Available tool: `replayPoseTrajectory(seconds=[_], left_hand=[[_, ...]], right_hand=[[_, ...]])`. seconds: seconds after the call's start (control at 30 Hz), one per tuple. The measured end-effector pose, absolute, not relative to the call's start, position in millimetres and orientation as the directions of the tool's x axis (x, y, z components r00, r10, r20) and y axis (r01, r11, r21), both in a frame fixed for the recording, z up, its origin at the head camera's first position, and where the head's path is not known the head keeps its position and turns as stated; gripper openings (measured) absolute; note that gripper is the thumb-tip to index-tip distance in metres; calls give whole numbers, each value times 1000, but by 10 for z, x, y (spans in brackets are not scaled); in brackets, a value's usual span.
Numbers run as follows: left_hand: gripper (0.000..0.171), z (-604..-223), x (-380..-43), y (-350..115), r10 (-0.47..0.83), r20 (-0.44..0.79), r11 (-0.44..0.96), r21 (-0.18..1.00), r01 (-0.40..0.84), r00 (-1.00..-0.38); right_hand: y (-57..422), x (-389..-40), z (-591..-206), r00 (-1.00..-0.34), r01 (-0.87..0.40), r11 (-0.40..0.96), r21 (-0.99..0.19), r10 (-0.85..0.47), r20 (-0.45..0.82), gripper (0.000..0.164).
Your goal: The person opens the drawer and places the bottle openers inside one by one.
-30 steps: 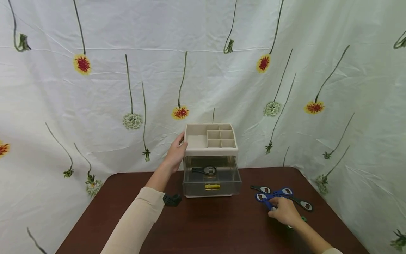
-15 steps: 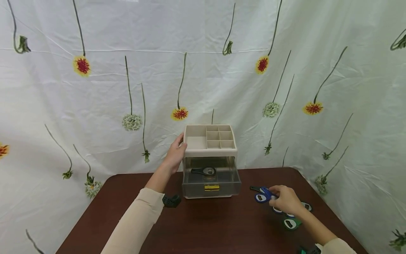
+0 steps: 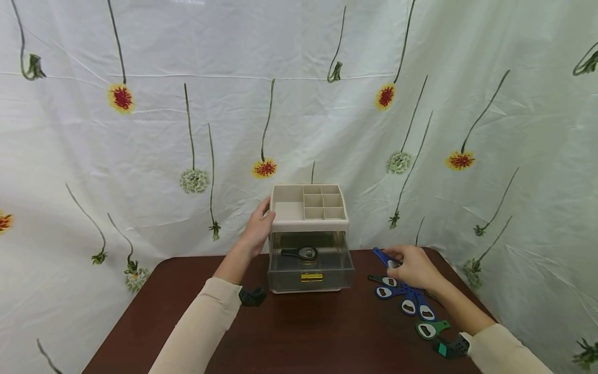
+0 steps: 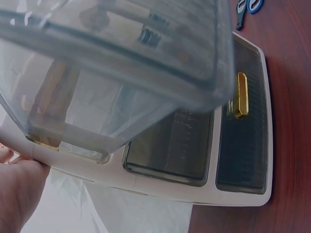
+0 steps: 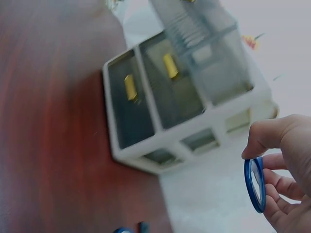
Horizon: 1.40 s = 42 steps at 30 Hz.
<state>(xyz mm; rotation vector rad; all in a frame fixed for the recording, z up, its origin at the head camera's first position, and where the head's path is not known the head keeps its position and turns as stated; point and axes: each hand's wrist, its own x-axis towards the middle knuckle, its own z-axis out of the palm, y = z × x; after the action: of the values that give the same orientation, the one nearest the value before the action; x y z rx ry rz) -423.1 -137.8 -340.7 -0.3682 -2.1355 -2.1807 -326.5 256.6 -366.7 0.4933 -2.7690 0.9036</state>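
Though I can't see all of the blue opener (image 3: 380, 255), the right hand (image 3: 413, 267) pinches it above the table (image 3: 299, 332), near the far right corner. That arm (image 3: 455, 304) partly covers other openers (image 3: 408, 307). The left hand (image 3: 258, 228) rests against the drawer box (image 3: 310, 225); I can't tell if its hidden fingertips grip. A black opener (image 3: 300, 253) lies in the open top drawer (image 3: 285, 280); two dark lower drawers (image 5: 177, 97) look shut.

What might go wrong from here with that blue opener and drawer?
The blue opener could slip, since the right hand merely pinches it. The drawer juts out, so a knock might tip the organizer, though the left hand holds it. Dropped into the drawer, the blue opener might hit the black opener.
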Motion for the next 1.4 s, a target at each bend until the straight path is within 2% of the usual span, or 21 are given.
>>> replayPoseTrajectory(seconds=[0.37,0.63,1.17,1.4], left_hand=[[58,-3405,-4246,-1371,121,222,-28,975,220,-968],[58,-3413,-4239,-1357,132,215,-31,977,212,-968],[58,-3432,-4249,-1354,127,217,-26,976,215,-968],[58,-3414,-4265,-1373,110,203,-22,979,202,-973]], right_hand=[[2098,-3348,-3114,-865,-484,788,-380,-366,343,46],[1682,-3372,-2880,-808,-587,720,-371,-492,324,43],[1220,-3489,-2851,-723,-689,670,-275,-610,325,45],[960,-3551,-2874,-677,-736,619,-274,-681,279,44]])
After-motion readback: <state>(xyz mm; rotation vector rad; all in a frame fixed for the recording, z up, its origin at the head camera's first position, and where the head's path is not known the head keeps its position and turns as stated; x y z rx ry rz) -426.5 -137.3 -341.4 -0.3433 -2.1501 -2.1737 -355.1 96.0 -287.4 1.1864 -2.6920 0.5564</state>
